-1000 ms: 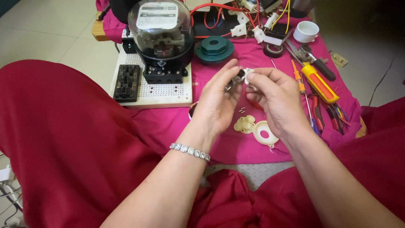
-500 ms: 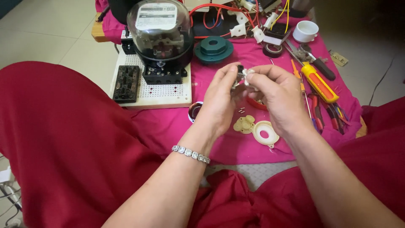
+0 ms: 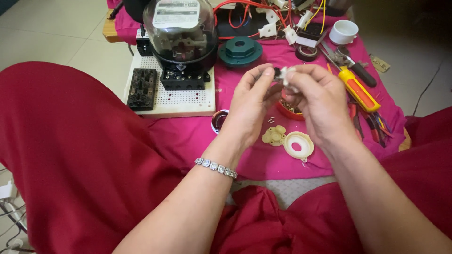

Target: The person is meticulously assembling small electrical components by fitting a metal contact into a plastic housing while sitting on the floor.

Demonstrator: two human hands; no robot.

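In the centre of the frame, the left hand (image 3: 252, 101) and right hand (image 3: 319, 103) both pinch one small white part (image 3: 284, 75), each grip narrow, above the pink cloth (image 3: 188, 136).

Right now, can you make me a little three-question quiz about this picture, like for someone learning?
1. True or false: both hands pinch one small part.
2. What colour is the screwdriver handle?
3. Which wrist wears the bracelet: A left, B right?

Key:
1. True; left hand and right hand meet on it.
2. Yellow and red.
3. A.
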